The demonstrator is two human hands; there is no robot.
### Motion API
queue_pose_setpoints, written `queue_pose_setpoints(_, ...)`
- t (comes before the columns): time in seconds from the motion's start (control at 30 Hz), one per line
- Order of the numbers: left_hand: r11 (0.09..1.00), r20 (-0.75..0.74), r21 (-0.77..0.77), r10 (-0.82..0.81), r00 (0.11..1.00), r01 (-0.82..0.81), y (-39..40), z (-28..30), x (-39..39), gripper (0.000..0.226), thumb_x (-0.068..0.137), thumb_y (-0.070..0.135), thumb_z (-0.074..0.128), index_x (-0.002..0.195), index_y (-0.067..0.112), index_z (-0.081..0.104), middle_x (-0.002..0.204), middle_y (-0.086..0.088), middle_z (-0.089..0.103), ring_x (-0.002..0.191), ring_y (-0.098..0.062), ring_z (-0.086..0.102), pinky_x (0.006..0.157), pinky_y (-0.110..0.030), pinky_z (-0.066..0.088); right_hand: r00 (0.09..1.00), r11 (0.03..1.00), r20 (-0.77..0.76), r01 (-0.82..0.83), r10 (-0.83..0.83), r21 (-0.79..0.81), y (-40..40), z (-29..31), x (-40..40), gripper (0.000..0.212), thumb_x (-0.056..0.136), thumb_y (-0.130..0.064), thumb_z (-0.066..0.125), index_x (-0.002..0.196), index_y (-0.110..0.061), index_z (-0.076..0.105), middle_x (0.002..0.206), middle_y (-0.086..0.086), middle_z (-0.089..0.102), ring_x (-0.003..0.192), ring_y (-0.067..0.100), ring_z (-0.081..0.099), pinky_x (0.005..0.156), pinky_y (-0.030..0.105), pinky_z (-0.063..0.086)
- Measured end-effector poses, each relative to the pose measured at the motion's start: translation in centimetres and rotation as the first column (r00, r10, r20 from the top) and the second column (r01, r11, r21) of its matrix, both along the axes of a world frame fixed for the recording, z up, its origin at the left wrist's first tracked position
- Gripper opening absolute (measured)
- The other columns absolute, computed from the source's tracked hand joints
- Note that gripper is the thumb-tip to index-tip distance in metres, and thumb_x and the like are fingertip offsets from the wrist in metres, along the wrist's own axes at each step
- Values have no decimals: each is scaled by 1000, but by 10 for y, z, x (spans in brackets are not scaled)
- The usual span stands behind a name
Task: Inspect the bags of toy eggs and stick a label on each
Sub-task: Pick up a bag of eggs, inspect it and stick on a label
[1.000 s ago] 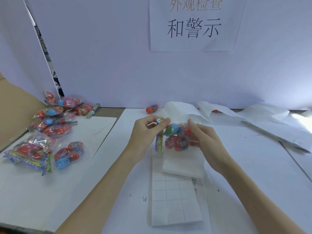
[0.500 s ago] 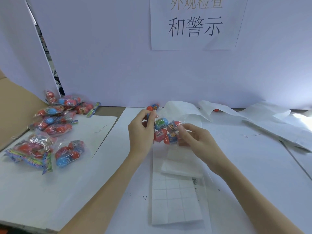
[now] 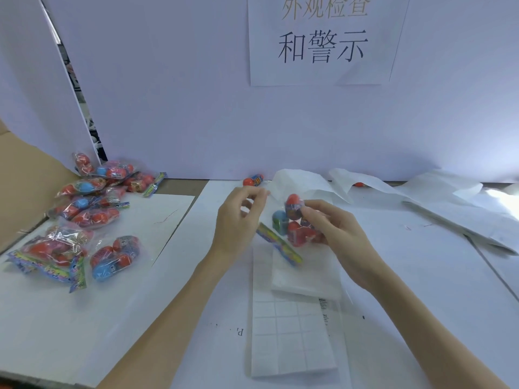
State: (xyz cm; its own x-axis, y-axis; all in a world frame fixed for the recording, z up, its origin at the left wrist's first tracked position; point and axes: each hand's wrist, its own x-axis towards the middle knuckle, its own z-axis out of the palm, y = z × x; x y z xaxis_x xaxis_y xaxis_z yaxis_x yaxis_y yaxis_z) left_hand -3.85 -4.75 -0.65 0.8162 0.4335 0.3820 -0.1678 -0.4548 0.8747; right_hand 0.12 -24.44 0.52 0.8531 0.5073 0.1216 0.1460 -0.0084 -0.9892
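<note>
My right hand grips a clear bag of toy eggs, red and blue, held above the table. The bag's colourful header card hangs down to the left, free. Just left of the bag, my left hand hovers with fingers loosely curled and nothing visibly in them. Below the hands lies a white label sheet with a grid of labels, its top part folded over. A pile of more egg bags sits at the far left, and two bags lie nearer the front.
A loose red egg lies by the back wall, and another peeks from under crumpled white paper sheets at the back right. A cardboard flap borders the left side. A printed sign hangs on the wall.
The left hand let go of the bag's header. The right hand turned the bag, so the eggs stand upward and the header swings down to the left.
</note>
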Motion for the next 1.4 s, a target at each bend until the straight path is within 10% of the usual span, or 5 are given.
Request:
queue_pose_setpoints(0.2, 881, -71, -410, -289, 955, 236, -10, 6, -1, 17, 97, 24, 72, 104, 11, 80, 101, -8, 78, 87, -16, 68, 80, -28, 56, 999, 997, 9, 53, -53, -55, -2, 0, 1, 54, 96, -56, 57, 102, -7, 80, 103, 32, 70, 86, 36, 66, 98, 58, 51)
queue_pose_setpoints(0.43, 745, -5, -653, -178, 984, 132, -15, 8, -3, 5, 92, 21, 78, 88, 20, 79, 85, -2, 74, 79, -21, 73, 62, -30, 59, 994, 987, 87, 79, -67, -138, 7, -7, 3, 58, 111, -37, 43, 81, 10, 58, 66, 1, 54, 62, 14, 52, 72, 28, 46)
queue_pose_setpoints(0.9, 903, -75, -339, -304, 950, 262, -10, 0, 1, 27, 95, 33, 77, 120, 35, 65, 109, 2, 75, 101, -17, 75, 76, -26, 61, 993, 989, 32, 117, -114, -87, 5, -4, 0, 38, 111, -40, 41, 128, -16, 65, 90, 11, 70, 74, 17, 74, 76, 24, 58)
queue_pose_setpoints(1.07, 948, -56, -316, -53, 997, 32, -3, -2, 1, 52, 84, 32, 86, 123, 25, 52, 92, 1, 79, 87, -19, 78, 76, -40, 64, 995, 959, 28, -87, 98, -270, -6, -5, 4, 78, 81, -75, 66, 146, -38, 43, 117, -12, 73, 109, -1, 69, 93, 27, 51)
queue_pose_setpoints(1.4, 815, -29, -543, -261, 965, 204, -1, 8, -1, 43, 74, 37, 87, 116, 31, 78, 115, -3, 76, 104, -19, 76, 78, -32, 63, 964, 945, 266, 95, -9, -313, 0, -14, 6, 23, 87, -29, 83, 107, -27, 72, 107, -10, 74, 101, -2, 69, 94, 18, 54)
